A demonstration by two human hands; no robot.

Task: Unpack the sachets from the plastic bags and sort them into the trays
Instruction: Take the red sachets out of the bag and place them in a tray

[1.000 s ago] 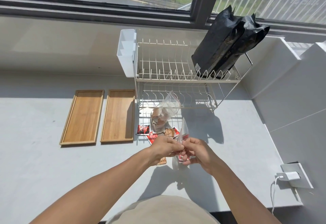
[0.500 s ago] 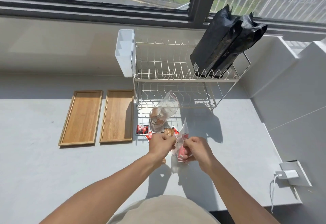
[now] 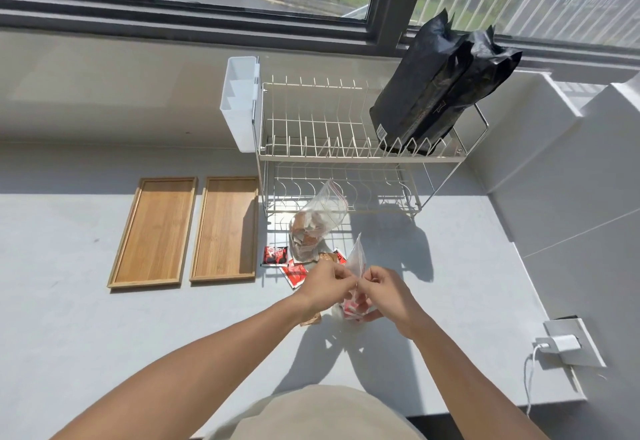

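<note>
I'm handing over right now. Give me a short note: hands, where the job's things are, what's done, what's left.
Left hand and right hand both pinch the small bag above the counter; red sachets show inside.
Second bag with brown sachets stands unopened by the rack.
Loose sachets lie on the counter beside it.
Both trays hold nothing.
Done: a few sachets are out.
Left: empty both bags, sort everything into the trays.

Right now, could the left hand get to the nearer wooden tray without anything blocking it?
Probably yes. The nearer wooden tray lies open with bare counter towards it, but the left hand pinches the small plastic bag and must let go first.
</note>
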